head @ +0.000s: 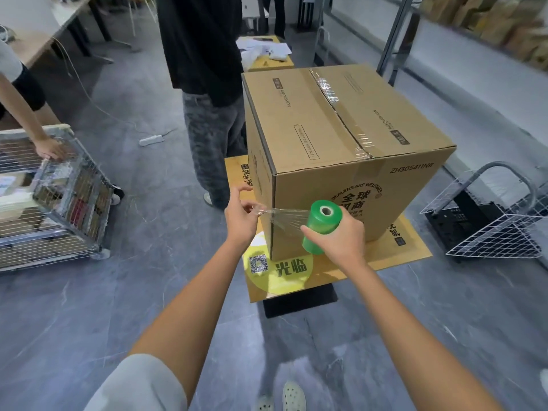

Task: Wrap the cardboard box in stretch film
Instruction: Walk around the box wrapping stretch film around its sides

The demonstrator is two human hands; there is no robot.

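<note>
A large cardboard box (332, 137), taped along its top seam, stands on a low table topped with printed cardboard (394, 250). My right hand (341, 238) grips a green roll of stretch film (321, 225) in front of the box's near face. A short strip of clear film (284, 216) stretches from the roll leftward across the box's near corner. My left hand (241, 215) pinches the free end of that film just left of the corner.
A person in dark clothes (207, 93) stands close behind the box on its left. At the far left another person's hand rests on a wire cage cart (59, 197). A white wire basket (498, 229) lies on the floor at right, with shelving behind.
</note>
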